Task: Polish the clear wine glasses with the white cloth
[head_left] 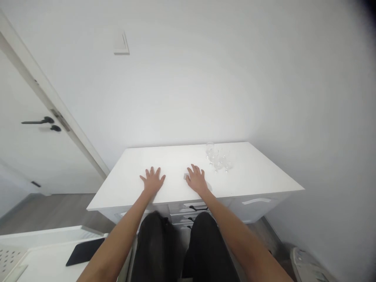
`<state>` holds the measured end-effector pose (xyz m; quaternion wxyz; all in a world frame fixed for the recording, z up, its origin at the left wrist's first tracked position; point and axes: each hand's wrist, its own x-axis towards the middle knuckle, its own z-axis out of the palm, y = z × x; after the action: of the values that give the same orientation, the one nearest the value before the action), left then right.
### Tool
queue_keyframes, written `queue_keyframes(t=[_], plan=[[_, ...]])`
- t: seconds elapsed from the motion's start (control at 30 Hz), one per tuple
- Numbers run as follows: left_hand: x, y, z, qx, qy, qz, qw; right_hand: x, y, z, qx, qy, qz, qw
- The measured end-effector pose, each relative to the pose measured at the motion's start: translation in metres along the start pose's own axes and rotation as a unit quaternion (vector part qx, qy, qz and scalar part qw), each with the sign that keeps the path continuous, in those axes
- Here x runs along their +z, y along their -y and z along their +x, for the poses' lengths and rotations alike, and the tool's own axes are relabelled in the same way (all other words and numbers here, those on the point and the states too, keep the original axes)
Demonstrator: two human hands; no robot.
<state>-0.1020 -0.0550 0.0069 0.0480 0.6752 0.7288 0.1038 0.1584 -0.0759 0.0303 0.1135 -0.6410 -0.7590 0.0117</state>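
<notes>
My left hand (152,182) lies flat on the white cabinet top (173,156), fingers spread, with nothing in it. To its right, my right hand (197,180) rests on the same surface with its fingers bent and apart. Against its thumb side is a small pale grey, squarish thing (185,176); its kind is too small to make out. Beyond and to the right of this hand stands a cluster of several clear glass-like pieces (217,159), whose outlines blend with the white top.
Behind the cabinet rises a white wall with a light switch (121,42). A white door with a black handle (38,121) is at left. Dark-handled drawers (198,208) face my knees. At lower left, a black flat object (85,251) lies on a white surface.
</notes>
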Motion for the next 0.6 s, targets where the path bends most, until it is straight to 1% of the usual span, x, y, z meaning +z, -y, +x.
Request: queue_keyframes(t=[0.07, 0.13, 0.23, 0.37, 0.6], plan=[[-0.004, 0.013, -0.002, 0.002, 0.012, 0.018, 1.0, 0.002, -0.003, 0.004, -0.029, 0.011, 0.011, 0.999], [-0.004, 0.017, -0.001, 0.002, 0.014, 0.025, 1.0, 0.005, -0.006, 0.008, -0.049, 0.016, 0.022, 0.998], [0.0, 0.016, 0.001, 0.002, 0.015, 0.036, 0.999, 0.014, -0.011, 0.014, -0.059, 0.007, 0.036, 0.998], [0.003, 0.016, 0.005, 0.003, 0.017, 0.041, 0.999, 0.024, -0.015, 0.016, -0.057, -0.003, 0.044, 0.997], [0.001, 0.017, 0.004, -0.001, 0.024, 0.038, 0.999, 0.03, -0.016, 0.019, -0.057, -0.008, 0.043, 0.997]])
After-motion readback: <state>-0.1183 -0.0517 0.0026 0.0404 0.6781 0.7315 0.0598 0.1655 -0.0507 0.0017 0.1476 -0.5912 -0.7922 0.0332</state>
